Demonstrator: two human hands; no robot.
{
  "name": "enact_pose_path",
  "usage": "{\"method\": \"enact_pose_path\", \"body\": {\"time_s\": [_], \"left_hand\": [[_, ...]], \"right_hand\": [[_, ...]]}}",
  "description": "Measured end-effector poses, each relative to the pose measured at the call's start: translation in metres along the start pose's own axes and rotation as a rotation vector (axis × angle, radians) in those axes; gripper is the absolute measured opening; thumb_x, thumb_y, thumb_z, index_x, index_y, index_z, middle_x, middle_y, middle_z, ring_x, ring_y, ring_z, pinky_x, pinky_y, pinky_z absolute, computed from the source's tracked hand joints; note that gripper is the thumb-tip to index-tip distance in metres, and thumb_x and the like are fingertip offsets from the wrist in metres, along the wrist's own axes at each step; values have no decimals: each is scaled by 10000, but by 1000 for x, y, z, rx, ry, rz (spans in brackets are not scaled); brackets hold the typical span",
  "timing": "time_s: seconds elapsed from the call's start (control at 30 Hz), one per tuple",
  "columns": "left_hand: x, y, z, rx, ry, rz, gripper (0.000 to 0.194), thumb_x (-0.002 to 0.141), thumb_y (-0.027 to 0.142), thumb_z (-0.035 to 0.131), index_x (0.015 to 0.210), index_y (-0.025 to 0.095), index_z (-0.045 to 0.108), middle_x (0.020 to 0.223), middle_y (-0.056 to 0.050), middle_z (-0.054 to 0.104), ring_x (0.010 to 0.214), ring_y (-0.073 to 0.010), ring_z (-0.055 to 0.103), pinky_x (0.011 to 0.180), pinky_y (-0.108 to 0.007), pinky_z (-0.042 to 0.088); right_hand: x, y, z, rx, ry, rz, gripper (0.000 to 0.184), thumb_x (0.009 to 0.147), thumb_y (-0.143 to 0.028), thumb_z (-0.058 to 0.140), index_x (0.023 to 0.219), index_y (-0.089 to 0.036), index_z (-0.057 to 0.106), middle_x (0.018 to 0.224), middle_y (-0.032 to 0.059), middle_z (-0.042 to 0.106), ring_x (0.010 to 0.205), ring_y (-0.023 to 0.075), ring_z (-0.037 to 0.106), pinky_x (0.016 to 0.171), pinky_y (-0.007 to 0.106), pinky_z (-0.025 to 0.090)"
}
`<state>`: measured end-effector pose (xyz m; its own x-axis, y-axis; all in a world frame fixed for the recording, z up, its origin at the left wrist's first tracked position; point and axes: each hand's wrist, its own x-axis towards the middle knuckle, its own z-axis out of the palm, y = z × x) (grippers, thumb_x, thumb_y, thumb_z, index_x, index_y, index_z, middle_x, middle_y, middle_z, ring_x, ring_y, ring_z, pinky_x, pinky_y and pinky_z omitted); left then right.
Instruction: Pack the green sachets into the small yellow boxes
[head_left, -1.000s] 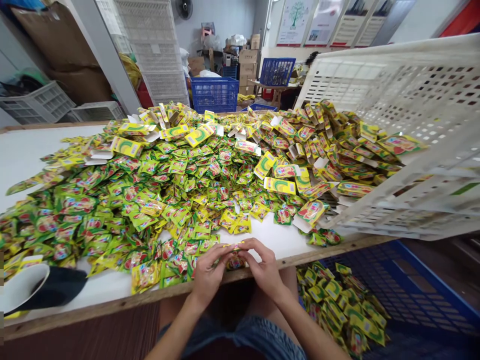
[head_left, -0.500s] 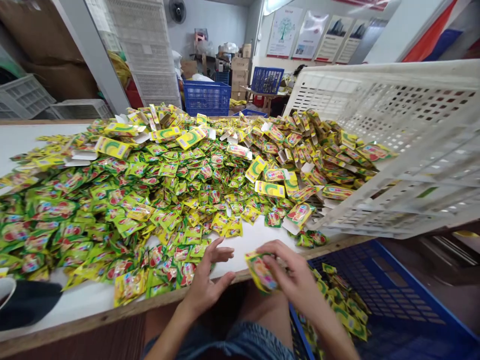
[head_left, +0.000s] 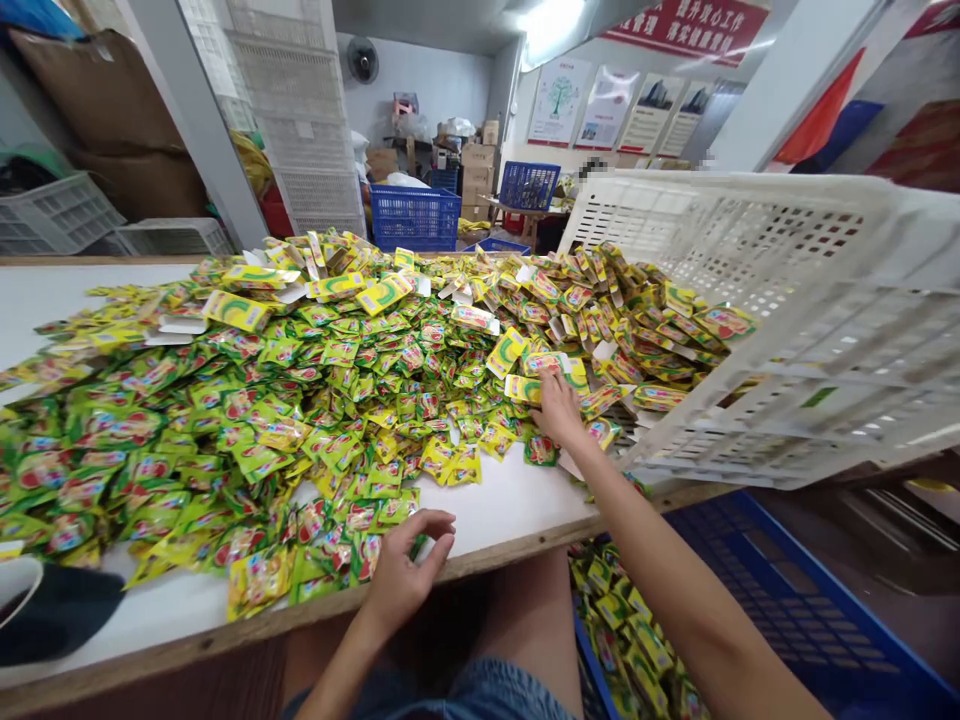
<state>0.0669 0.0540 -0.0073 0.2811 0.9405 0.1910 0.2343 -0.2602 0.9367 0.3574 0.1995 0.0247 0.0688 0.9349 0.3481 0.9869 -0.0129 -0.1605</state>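
My right hand reaches out over the table to the pile's right side. Its fingers close around the right end of a small yellow box, which lies among other boxes. By the front edge of the table, my left hand is half curled, thumb and fingers apart, with nothing in it. Green sachets with red fruit prints lie just beyond it. More boxes, several with open white flaps, rest on top of the sachet heap.
A white perforated crate lies tilted at the right, boxes spilling from its mouth. Below the table edge, a blue crate stands beside several filled boxes. A dark cup-like container sits at the left front.
My right hand has moved from the table's front edge forward to the pile; the yellow box it held has left it. My left hand has dropped slightly. The camera view has tilted upward.
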Motion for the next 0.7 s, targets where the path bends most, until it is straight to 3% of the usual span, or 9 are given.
{"method": "enact_pose_path", "body": {"time_s": [0.1, 0.17, 0.3, 0.33, 0.4, 0.5, 0.53, 0.6, 0.7], "left_hand": [[-1, -1, 1, -36, 55, -6, 180, 826, 251, 551, 991, 193, 597, 901, -61, 663, 851, -188, 626, 792, -316, 486], [0, -1, 1, -83, 107, -18, 221, 830, 251, 548, 1042, 192, 573, 952, -72, 652, 875, -188, 623, 814, -324, 488], [3, -1, 2, -221, 165, -40, 408, 833, 262, 551, 1228, 202, 465, 1164, -114, 589, 1031, -212, 584, 893, -350, 466], [4, -3, 3, -269, 169, -43, 478, 823, 274, 567, 1274, 204, 428, 1228, -123, 558, 1085, -225, 562, 918, -358, 454], [6, -6, 2, -361, 156, -82, 572, 787, 311, 612, 1309, 196, 407, 1291, -132, 527, 1134, -249, 540, 946, -370, 442], [8, -8, 0, -446, 109, -199, 501, 729, 371, 664, 1173, 161, 565, 1182, -129, 626, 1073, -276, 589, 914, -375, 472], [8, -8, -1, -463, 100, -232, 454, 718, 383, 671, 1103, 150, 614, 1125, -126, 659, 1047, -282, 605, 900, -376, 482], [8, -5, -3, -503, 132, -267, 405, 704, 397, 680, 1008, 130, 659, 1037, -127, 699, 1003, -289, 629, 880, -380, 495], [8, 0, -5, -577, 223, -307, 406, 689, 406, 694, 961, 106, 663, 961, -138, 720, 925, -291, 662, 841, -393, 516]], "right_hand": [[13, 0, 7, 20, 11, -19, 483, 731, -131, 569, 1201, -110, 462, 1151, 183, 568, 1110, 321, 465, 966, 475, 254], [5, -3, 6, 28, 28, -34, 380, 784, -154, 514, 1161, -122, 490, 1087, 164, 598, 1046, 296, 508, 964, 474, 248], [-51, -41, -8, 251, 51, 29, 278, 896, -277, 388, 1087, -120, 514, 852, 106, 634, 801, 229, 567, 821, 380, 393], [-71, -57, -13, 419, 2, 16, 294, 912, -321, 364, 1070, -128, 518, 816, 89, 626, 742, 211, 563, 741, 338, 427], [-106, -92, -22, 697, -165, -176, 301, 927, -345, 345, 1094, -166, 519, 916, 78, 620, 804, 188, 565, 725, 289, 444], [-126, -119, -28, 794, -397, -436, 270, 937, -333, 354, 1018, -206, 577, 1011, 61, 611, 908, 170, 553, 804, 271, 426], [-122, -116, -27, 760, -394, -431, 270, 940, -319, 353, 961, -204, 596, 981, 57, 617, 898, 168, 554, 804, 270, 421], [-102, -94, -23, 563, -279, -284, 250, 932, -282, 378, 892, -187, 605, 917, 64, 624, 875, 180, 553, 794, 286, 409], [-70, -44, -14, 23, -141, -25, 191, 844, -190, 515, 1018, -158, 587, 1008, 118, 609, 985, 265, 505, 846, 375, 355]]}}
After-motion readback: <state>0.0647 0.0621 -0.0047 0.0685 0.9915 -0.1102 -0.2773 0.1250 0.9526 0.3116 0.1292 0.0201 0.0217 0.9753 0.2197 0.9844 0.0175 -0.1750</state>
